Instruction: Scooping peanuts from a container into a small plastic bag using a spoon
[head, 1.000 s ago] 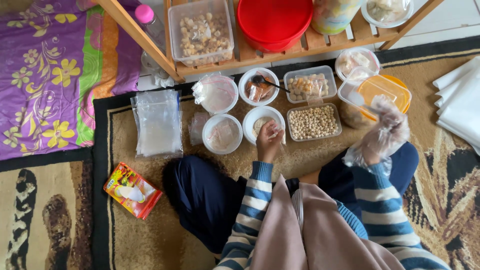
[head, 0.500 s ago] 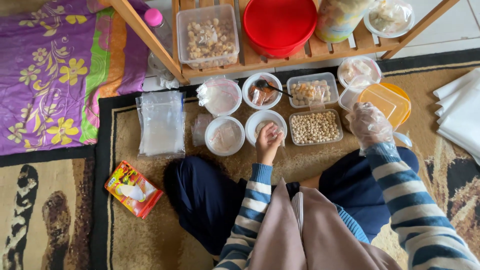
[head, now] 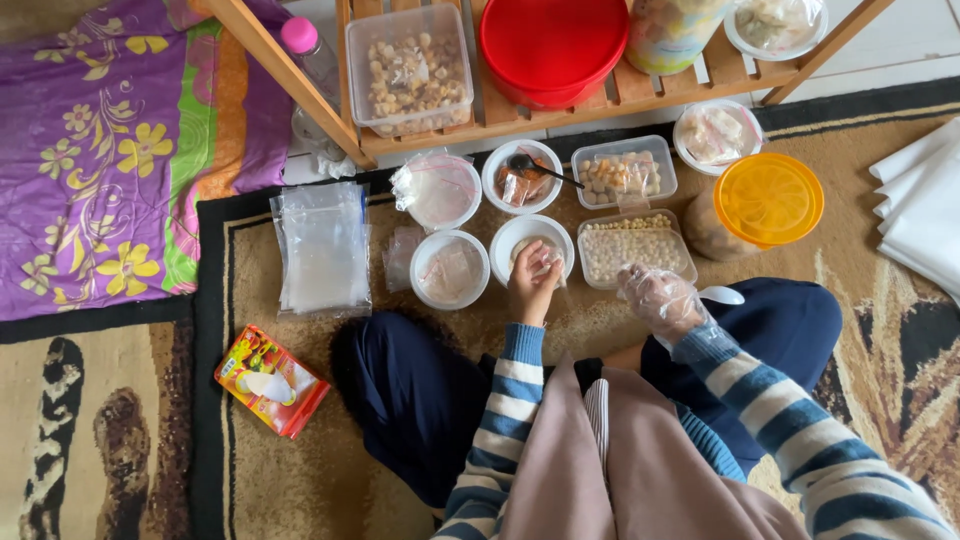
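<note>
A small clear plastic bag (head: 546, 262) is pinched between the fingers of the bare left hand (head: 530, 285), held just above the round white bowl (head: 532, 243) of pale filling at the middle of the front row — a position that looks suited to keeping the bag's mouth up and close to the food. The right hand (head: 660, 298), covered by a thin transparent plastic glove, hovers at the near edge of the rectangular clear tub of round beige nuts (head: 640, 247); its fingers are loosely curled and nothing is seen gripped in them, though whether they touch the tub cannot be told. A white spoon (head: 722, 295) lies on the dark blue trouser leg just beside that hand. Around the bowl, other containers are packed closely on the patterned brown carpet (head: 300, 440): a second white bowl (head: 449, 268) to the left, a bowl with a dark spoon (head: 522, 176) behind, and a jar with an orange lid (head: 768, 199) to the right. A stack of empty clear bags (head: 322, 245) lies well to the left, and a red-and-yellow packet (head: 270, 380) nearer the knee. A low wooden shelf (head: 610, 92) — carrying a red lidded tub (head: 553, 42) — closes off the far side.
</note>
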